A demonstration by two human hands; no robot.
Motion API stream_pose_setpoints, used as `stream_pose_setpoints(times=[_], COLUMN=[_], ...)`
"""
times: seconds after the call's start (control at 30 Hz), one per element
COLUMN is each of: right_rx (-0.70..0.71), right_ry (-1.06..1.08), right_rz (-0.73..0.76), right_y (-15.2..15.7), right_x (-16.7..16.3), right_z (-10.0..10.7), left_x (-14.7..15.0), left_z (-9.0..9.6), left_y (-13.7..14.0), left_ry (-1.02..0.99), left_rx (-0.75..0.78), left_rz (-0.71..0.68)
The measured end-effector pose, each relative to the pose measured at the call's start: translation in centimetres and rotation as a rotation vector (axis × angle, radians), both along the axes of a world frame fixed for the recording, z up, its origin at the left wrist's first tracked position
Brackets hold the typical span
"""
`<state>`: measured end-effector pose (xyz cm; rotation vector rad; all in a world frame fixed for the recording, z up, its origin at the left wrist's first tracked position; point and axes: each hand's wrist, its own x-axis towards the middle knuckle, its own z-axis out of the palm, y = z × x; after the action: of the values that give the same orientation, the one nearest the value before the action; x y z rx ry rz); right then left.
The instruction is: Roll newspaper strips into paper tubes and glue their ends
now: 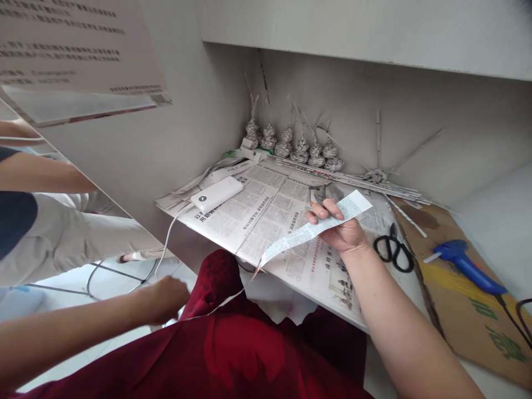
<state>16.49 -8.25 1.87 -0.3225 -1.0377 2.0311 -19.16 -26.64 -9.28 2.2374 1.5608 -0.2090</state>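
My right hand (344,233) grips a long narrow paper strip (286,242) covered in small print. The strip slants over the table's front edge, its wide end sticking out past my fingers and its other end pointing down toward my lap. Low on the left, beside my red-clad knee, my left hand (168,300) is closed with the fingers curled; whatever it may hold is hidden. A thin white cable (224,302) runs from near the strip's lower end across my lap. Newspaper sheets (266,208) cover the tabletop under my right hand.
A white power bank (218,195) lies on the left. Several woven paper gourd shapes (300,151) line the back wall beside rolled paper sticks (349,180). Black scissors (394,252) and a blue glue gun (469,267) on cardboard (457,316) lie right. Another person's arm (45,174) shows left.
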Motion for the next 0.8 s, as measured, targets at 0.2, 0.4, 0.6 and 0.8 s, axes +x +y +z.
stream_pose_setpoints(times=[0.2,0.4,0.6,0.8], right_rx=[0.010,0.035,0.011,-0.096], right_ry=[-0.027,-0.082,-0.096,-0.149], right_rz=[-0.013,-0.003,-0.143,-0.370], right_y=[-0.2,-0.2,0.6,2.2], right_x=[0.0,0.1,0.4,1.1], right_z=[0.0,-0.4,-0.6,-0.6], left_x=[6.9,12.7,17.1,18.6], left_z=[11.0,13.1,12.3,11.4], left_y=[7.4,11.4,14.8,17.5], left_ry=[-0.647,-1.138,-1.197,-1.176], left_rx=[-0.138,-0.298,-0.511,-0.442], left_rz=[-0.083,0.095,0.219,0.373])
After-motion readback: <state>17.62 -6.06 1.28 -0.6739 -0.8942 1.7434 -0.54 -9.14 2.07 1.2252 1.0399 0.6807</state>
